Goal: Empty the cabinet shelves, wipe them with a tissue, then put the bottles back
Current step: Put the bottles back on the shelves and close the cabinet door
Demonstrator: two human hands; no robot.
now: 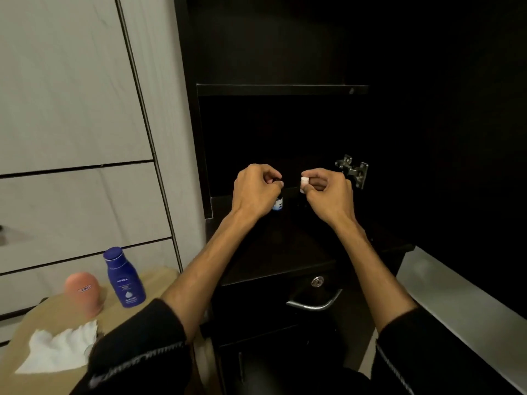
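**Dark cabinet, shelves open; two hands at the lower shelf**

Room: pale panelled wall at left, dark cabinet (285, 124) at centre, door swung open at right.

1. Tan side surface (148, 283), bottom left. Carries a crumpled white tissue (58, 349) at its near edge; behind it a peach-coloured rounded bottle (83, 292); just beside that, toward the far edge, an upright blue lotion bottle (125, 277).
2. Drawer front with metal handle (313, 303) and round lock, below the shelves.
3. Left hand (253, 189), fingers curled, pinching the top of a small dark bottle (277, 203) with a white-and-blue label, held upright over the lower shelf's front edge.
4. Right hand (328, 192), fingers curled, pinching a small white piece (304, 182), just beside the left hand; what it is cannot be told.
5. Metal hinge (353, 171), right of the right hand.
6. Upper shelf board (282, 89), dark.
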